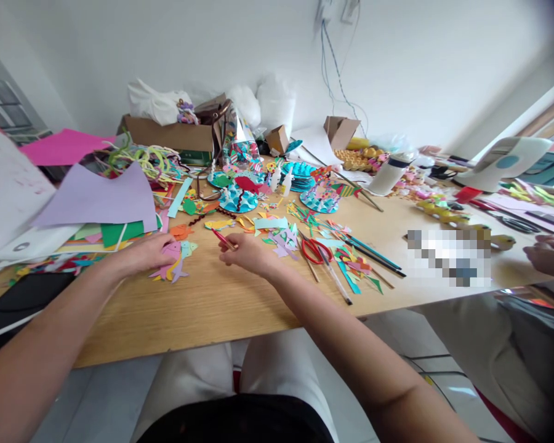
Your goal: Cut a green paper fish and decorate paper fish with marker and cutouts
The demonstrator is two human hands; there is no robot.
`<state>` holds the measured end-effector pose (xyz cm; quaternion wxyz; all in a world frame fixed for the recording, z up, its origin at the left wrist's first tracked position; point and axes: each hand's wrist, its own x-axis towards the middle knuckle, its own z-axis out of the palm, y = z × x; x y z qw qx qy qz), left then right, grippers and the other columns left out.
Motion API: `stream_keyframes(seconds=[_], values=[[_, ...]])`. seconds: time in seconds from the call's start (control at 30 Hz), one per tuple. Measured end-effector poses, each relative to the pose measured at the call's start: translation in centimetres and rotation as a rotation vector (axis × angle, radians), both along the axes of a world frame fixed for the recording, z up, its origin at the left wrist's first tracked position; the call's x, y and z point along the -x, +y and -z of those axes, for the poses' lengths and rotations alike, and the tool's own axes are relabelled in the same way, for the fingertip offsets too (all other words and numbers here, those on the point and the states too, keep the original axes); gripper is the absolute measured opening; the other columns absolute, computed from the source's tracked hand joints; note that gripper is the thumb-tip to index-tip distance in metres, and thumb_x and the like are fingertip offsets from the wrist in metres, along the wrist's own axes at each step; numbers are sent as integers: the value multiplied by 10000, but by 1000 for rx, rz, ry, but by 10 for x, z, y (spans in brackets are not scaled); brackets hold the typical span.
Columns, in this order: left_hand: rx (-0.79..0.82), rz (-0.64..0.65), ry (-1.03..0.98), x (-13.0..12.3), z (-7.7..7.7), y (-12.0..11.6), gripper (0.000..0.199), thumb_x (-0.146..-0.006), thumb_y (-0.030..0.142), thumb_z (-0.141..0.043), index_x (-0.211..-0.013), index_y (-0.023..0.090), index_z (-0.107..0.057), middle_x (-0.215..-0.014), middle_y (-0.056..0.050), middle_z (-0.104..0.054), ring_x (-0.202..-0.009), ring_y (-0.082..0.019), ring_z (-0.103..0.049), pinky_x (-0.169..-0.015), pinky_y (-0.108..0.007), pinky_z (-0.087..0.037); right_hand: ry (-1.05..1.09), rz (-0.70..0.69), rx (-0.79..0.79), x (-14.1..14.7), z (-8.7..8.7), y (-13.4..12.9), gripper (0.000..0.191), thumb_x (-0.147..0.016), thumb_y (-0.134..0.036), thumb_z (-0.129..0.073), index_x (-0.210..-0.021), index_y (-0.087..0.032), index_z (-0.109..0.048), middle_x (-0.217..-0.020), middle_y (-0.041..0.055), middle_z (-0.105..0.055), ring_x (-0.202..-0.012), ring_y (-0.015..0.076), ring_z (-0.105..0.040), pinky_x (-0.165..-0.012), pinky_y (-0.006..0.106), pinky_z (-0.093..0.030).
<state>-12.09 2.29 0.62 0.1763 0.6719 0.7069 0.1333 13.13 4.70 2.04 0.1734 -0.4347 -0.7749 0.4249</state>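
My left hand (153, 251) is closed, its curled fingertips at a small pile of coloured paper fish cutouts (172, 269) near the table's front left. Pink, yellow, purple and mint pieces show there; the fingers hide part of the pink one. Just to the right, my right hand (247, 253) grips a red pen (223, 239) above the wood, its tip pointing up and left. An orange paper cutout (181, 232) lies behind the left hand. Beyond the right hand is a yellow paper fish (219, 225), with purple and green scraps (284, 240) beside it.
Red-handled scissors (314, 251), a clear pen (337, 280) and brushes (373, 255) lie to the right. Blue paper-plate crafts (237, 198) and glue bottles (287, 183) stand behind. A purple sheet (99, 200) rises at left. Another person's hand (551, 255) is at far right.
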Motion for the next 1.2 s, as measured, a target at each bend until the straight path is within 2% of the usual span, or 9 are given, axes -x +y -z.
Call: stream_keyframes(seconds=[0.13, 0.27, 0.4, 0.53, 0.7, 0.83, 1.2], values=[[5, 33, 42, 0, 0, -2, 355, -509, 437, -562, -784, 217, -606, -857, -73, -628, -873, -296, -586, -751, -344, -436, -121, -88, -70, 35, 1, 20, 102, -692, -219, -630, -770, -169, -588, -708, -9, -601, -638, 116, -538, -551, 217, -369], [3, 40, 64, -2, 0, -6, 334, -550, 450, -538, -778, 210, -587, -816, -61, -605, -828, -274, -583, -717, -329, -443, -269, -136, -193, 65, 6, 31, 167, -709, -233, -610, -860, -162, -606, -816, 28, -649, -686, 133, -562, -539, 213, -372], [-2, 24, 62, -2, 2, -8, 334, -561, 424, -533, -821, 217, -571, -810, -40, -617, -827, -265, -594, -700, -318, -452, -308, -135, -243, 81, 12, 33, 262, -707, -205, -610, -960, -141, -631, -975, 91, -683, -844, 184, -617, -618, 223, -413], [7, 14, 48, -2, 6, -8, 418, -569, 405, -518, -937, 214, -571, -873, -30, -643, -870, -262, -611, -717, -313, -465, -369, -103, -254, 89, 16, 30, 270, -761, -175, -556, -1006, -115, -653, -1063, 142, -683, -960, 226, -636, -691, 250, -452], [21, 34, 64, 1, 8, -4, 346, -560, 429, -514, -813, 204, -586, -769, -33, -619, -786, -264, -605, -694, -337, -467, -417, -102, -251, 92, 15, 26, 247, -777, -193, -557, -983, -147, -687, -1038, 101, -708, -952, 205, -656, -715, 240, -476], [-3, 38, 73, 3, 8, -3, 408, -542, 435, -531, -860, 192, -609, -876, -74, -632, -901, -302, -591, -753, -359, -467, -442, -112, -249, 91, 11, 22, 252, -759, -229, -601, -984, -163, -693, -1038, 82, -715, -933, 195, -664, -701, 232, -487], [21, 41, 72, 0, 5, -2, 377, -514, 410, -523, -824, 200, -561, -834, -56, -623, -856, -289, -601, -745, -352, -465, -424, -94, -270, 95, 18, 20, 260, -783, -185, -558, -1001, -139, -693, -1053, 123, -710, -982, 229, -666, -721, 258, -499]])
